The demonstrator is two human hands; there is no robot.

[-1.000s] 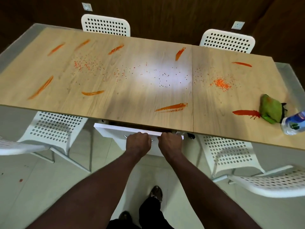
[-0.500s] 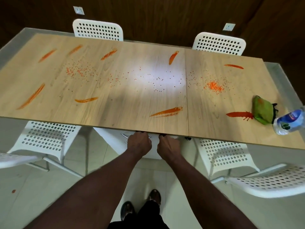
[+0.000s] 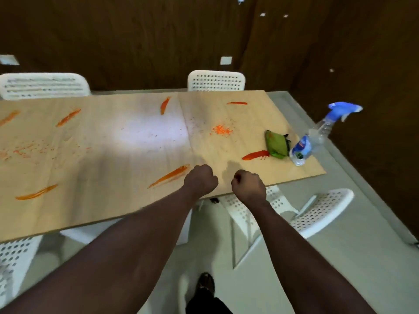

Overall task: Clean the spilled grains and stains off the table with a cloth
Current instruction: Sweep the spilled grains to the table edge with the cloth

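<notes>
Now both hands have let go of what they were gripping below the table's (image 3: 108, 177) near edge and have come up over the tabletop, and my view has swung towards the cloth (image 3: 276, 145). My left hand (image 3: 200, 179) and right hand (image 3: 248, 185) are both curled into loose fists with nothing in them, well to the left of the cloth and nearer to me. I take that to mean the setting-up is over and the reach for the cloth comes next; no wiping has begun, since every mark is still there. The cloth, green and bunched, lies on the table near its right end. One spray bottle (image 3: 317, 137) leans just right of the cloth, touching or nearly so. I count seven stains in view: the reddest (image 3: 255, 155) reaches the cloth's left edge, one lies beyond the cloth, and five stretch away to its left. Grains show in two orange patches, a dense heap (image 3: 221, 130) near the cloth's left and a thin scatter (image 3: 25, 151) far off left, with faint specks between them. Chairs: two (image 3: 216, 80) beyond the table, and at least three partly seen on my side.
</notes>
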